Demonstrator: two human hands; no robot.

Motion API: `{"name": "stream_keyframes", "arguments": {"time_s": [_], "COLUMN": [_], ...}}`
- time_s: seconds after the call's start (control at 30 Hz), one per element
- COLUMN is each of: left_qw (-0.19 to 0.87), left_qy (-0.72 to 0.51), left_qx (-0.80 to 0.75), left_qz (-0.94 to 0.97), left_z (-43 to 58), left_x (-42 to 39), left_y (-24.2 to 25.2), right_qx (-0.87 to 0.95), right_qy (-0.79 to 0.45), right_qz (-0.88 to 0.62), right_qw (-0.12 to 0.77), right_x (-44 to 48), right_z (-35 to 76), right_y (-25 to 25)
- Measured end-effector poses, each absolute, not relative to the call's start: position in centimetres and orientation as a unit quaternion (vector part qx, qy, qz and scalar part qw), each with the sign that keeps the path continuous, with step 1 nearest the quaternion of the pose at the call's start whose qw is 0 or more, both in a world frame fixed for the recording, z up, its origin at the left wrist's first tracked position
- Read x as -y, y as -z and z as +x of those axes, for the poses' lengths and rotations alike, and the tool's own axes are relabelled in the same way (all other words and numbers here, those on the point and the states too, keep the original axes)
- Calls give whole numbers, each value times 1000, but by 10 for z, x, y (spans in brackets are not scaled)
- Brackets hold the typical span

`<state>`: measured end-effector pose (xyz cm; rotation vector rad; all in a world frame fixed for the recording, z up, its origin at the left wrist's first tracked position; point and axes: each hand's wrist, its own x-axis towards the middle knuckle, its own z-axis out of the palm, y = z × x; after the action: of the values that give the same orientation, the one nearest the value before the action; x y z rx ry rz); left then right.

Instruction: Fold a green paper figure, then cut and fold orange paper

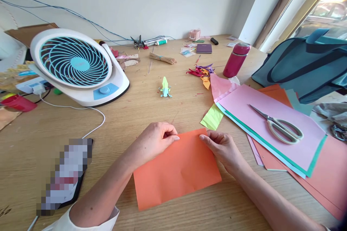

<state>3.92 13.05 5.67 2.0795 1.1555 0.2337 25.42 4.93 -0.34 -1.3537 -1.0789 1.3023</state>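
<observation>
An orange sheet of paper (179, 168) lies low over the wooden table in front of me, its far edge pinched by both hands. My left hand (155, 139) grips that edge near its middle, thumb on top and fingers behind. At the far right corner, my right hand (221, 148) pinches the sheet between thumb and fingers. Part of the sheet's left side is hidden under my left hand and wrist. Just beyond the right hand lies a lime-green paper piece (213, 117). Farther out stands a small green and blue folded paper figure (165, 88).
Scissors (283, 128) rest on stacked coloured paper (238, 106) to the right. Behind are a red flask (236, 59), a teal bag (303, 65) and paper scraps (203, 72). On the left stand a white fan (78, 65) and a phone (67, 173) with a cable. A stick bundle (162, 58) lies far back.
</observation>
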Motion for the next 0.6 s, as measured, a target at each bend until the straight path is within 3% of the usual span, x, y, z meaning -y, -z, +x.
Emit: {"name": "stream_keyframes", "arguments": {"time_s": [0.37, 0.6], "left_qw": [347, 375], "left_qy": [-98, -93], "left_qx": [-454, -467], "left_qz": [815, 795], "left_z": [45, 45], "left_x": [-136, -138], "left_y": [-37, -35], "right_qx": [599, 592], "right_qy": [-283, -327], "right_qz": [-669, -647], "right_qw": [338, 352], "right_x": [-54, -53], "right_z": [257, 258], "right_y": [10, 8]}}
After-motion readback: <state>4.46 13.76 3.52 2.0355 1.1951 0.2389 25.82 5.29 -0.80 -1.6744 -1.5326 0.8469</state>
